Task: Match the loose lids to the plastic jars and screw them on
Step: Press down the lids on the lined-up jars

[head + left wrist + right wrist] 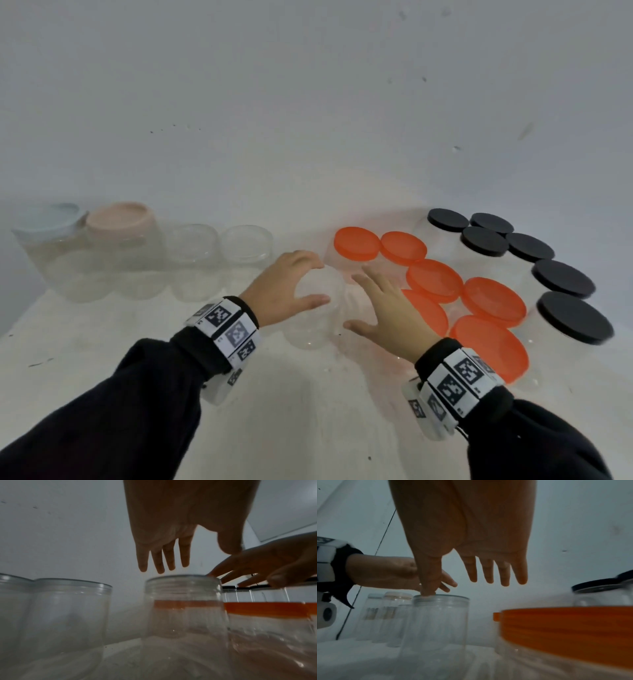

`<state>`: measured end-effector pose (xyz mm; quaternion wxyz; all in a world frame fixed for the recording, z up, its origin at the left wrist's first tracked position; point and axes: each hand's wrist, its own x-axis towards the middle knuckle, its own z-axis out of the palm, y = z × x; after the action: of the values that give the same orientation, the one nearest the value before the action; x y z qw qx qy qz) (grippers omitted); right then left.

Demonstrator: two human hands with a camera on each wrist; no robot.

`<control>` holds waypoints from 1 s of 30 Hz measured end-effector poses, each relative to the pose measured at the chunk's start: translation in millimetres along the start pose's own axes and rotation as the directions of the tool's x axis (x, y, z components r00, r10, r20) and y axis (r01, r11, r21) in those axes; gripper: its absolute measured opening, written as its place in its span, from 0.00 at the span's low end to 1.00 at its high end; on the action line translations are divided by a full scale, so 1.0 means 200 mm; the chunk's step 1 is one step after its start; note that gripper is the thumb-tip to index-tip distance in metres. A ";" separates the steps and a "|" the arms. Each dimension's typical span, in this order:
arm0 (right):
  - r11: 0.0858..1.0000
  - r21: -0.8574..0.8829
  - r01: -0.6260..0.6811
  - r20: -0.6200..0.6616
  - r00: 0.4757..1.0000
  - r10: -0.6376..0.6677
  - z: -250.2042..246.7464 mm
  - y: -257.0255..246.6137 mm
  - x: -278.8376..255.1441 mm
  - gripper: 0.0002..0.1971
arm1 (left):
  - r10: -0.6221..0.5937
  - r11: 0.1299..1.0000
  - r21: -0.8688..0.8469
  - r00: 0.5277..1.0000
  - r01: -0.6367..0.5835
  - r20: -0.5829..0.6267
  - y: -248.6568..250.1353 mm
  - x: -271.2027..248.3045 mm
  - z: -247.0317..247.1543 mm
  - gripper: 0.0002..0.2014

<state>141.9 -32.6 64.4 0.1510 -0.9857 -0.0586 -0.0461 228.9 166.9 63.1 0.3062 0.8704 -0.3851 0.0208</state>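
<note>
Clear jar (317, 308), both hands (284, 284) prob. above.

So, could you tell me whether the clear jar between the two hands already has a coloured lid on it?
No, the clear jar shows a bare threaded neck and open rim under the left hand, with no lid on it.

Black sleeves (102, 404); white wristbands (226, 329) printed with black square markers.

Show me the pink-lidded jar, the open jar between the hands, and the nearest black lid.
Pink-lidded jar (120, 219): head view, on its lid top.
Open jar (315, 318): head view, on its clear wall.
Nearest black lid (573, 317): head view, on its top.
</note>
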 end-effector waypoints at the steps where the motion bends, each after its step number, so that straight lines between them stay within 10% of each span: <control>1: 0.998 -0.045 -0.038 0.019 0.999 0.039 -0.02 0.05 -0.03 0.41 | -0.025 0.999 0.040 0.997 0.022 0.073 0.02 0.02 0.04 0.46; 5: 0.971 -0.152 -0.186 0.119 0.971 0.205 -0.06 0.24 -0.14 0.44 | -0.110 0.965 0.255 0.977 0.060 0.184 0.05 0.08 0.16 0.60; 14: 0.979 -0.201 0.020 0.193 0.981 0.019 0.02 0.32 -0.18 0.38 | -0.289 0.834 0.484 0.957 0.263 -0.021 0.09 0.07 0.20 0.39; 30: 0.979 -0.113 0.169 0.063 0.985 -0.162 0.23 0.04 0.18 0.35 | -0.491 0.812 0.254 0.851 0.525 -0.186 -0.01 -0.43 -0.02 0.46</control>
<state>182.1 -22.1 22.8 0.0865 -0.9855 -0.1416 -0.0354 169.4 226.7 42.2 0.1879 0.9746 -0.1131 0.0443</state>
